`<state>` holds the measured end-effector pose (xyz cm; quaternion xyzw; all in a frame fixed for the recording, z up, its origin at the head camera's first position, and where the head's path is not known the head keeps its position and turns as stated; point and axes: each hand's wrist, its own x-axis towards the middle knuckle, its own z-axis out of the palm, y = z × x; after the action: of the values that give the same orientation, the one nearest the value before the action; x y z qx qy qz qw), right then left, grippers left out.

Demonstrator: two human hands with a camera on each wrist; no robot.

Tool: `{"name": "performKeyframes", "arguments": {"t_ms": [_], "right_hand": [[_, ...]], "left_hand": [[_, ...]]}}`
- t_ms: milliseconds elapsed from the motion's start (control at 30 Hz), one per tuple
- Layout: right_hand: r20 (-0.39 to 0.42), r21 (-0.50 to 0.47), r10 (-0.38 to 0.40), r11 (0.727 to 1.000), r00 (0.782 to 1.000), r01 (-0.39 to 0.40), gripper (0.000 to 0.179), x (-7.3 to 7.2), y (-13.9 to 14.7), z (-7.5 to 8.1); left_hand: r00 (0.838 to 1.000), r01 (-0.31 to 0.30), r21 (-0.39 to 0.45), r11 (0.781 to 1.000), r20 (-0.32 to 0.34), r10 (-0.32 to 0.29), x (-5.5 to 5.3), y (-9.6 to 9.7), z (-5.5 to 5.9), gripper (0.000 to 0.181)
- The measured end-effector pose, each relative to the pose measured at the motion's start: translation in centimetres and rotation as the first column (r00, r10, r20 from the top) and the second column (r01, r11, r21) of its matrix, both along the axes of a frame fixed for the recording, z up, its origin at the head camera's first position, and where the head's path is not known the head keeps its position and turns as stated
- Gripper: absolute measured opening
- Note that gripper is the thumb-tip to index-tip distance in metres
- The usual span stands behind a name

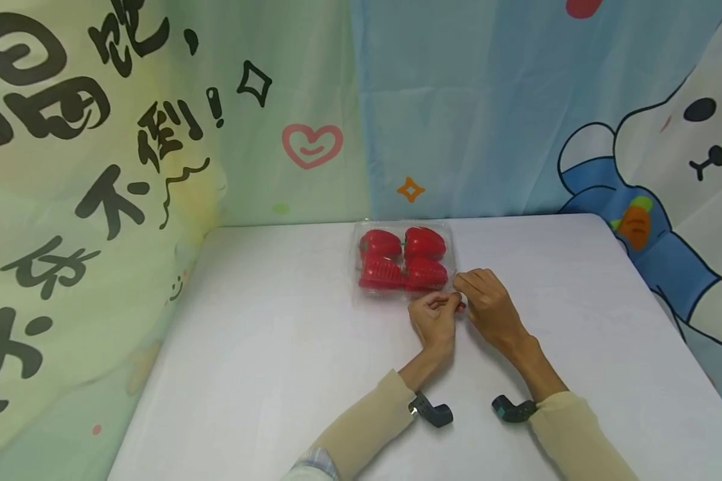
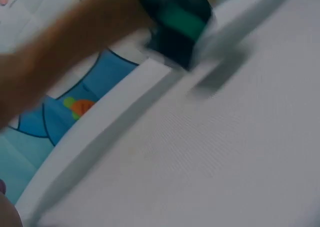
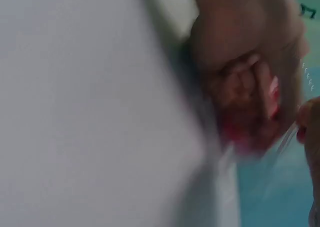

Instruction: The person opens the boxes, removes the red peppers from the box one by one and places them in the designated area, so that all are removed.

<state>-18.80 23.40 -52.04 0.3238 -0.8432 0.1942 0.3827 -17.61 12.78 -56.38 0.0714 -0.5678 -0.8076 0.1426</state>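
A clear plastic box [image 1: 355,267] stands at the far edge of the table, holding several glossy red pieces that look like peppers [image 1: 424,243], with a ribbed part of the plastic over the front ones. At its near right corner both hands meet. My left hand [image 1: 436,321] has its fingers curled, with thumb and forefinger pinched at the corner's edge. Just right of it, my right hand [image 1: 487,300] pinches the same corner from above. In the right wrist view the left hand [image 3: 240,82] is blurred, red showing behind its fingers. Fingertip contact is partly hidden.
A white table [image 1: 265,374] spreads around the box. Behind it hangs a printed curtain [image 1: 457,120], green on the left and blue on the right. Dark wrist devices [image 1: 434,411] sit on both forearms, just above the tabletop.
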Motion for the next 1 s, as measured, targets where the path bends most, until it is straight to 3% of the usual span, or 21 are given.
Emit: {"name": "performKeyframes", "arguments": {"t_ms": [167,333,500,767,900,1000], "right_hand": [[0.015,0.026,-0.002,1.000,1.000,0.002,0.045,-1.0,-0.3,3.1],[0.076,0.026,-0.037,0.999,0.996,0.035,0.039,-1.2,0.2,4.5],[0.143,-0.112,-0.061,0.991,0.988,0.078,0.025,-1.5,0.4,5.3],[0.206,-0.301,-0.076,0.944,0.976,0.137,0.014,-2.8,0.8,6.5],[0.211,-0.354,-0.071,0.924,0.975,0.143,0.012,-3.5,0.5,6.9],[0.211,-0.390,-0.073,0.908,0.975,0.153,0.012,-4.0,0.4,7.0]], "left_hand": [[1.000,0.003,0.009,1.000,0.022,-0.003,-0.3,-0.1,0.5,0.007],[0.999,0.023,0.026,0.999,0.044,-0.024,-0.1,-0.2,0.6,0.007],[0.994,0.055,0.043,0.998,0.087,-0.059,0.1,-0.3,0.7,0.007],[0.975,0.158,0.041,0.987,0.154,-0.163,0.8,-1.2,0.5,0.010],[0.955,0.233,-0.058,0.971,0.201,-0.217,1.5,-2.5,0.8,0.017],[0.954,0.278,-0.207,0.938,0.173,-0.244,2.2,-4.1,1.6,0.025]]}}
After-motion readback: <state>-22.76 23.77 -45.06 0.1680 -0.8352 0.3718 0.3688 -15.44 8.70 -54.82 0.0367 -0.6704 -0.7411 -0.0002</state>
